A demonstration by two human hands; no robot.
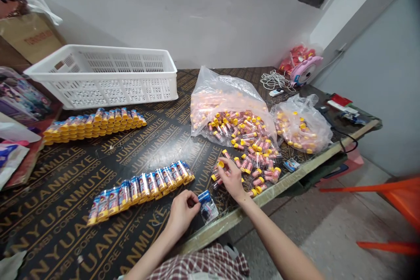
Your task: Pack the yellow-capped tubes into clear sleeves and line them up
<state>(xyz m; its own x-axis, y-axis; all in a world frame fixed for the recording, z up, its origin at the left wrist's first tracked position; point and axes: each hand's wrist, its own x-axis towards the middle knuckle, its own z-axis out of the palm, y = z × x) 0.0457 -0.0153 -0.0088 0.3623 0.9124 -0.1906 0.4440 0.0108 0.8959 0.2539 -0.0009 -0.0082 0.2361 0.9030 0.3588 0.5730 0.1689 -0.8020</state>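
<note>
My right hand pinches a small tube with a yellow cap at the near side of a loose pile of pink-labelled, yellow-capped tubes. Fingers curled, my left hand rests low by the table's near edge. Its thumb and fingertips come close to a small clear packet with a blue top; whether they grip anything is hidden. To the left of my hands lies a slanting row of blue-and-yellow wrapped tubes.
A large stack of wrapped tubes lies before a white plastic basket. Tubes spill from a big clear bag; a smaller bag sits right of it. Further back are a white cable and pink fan. An orange stool stands right.
</note>
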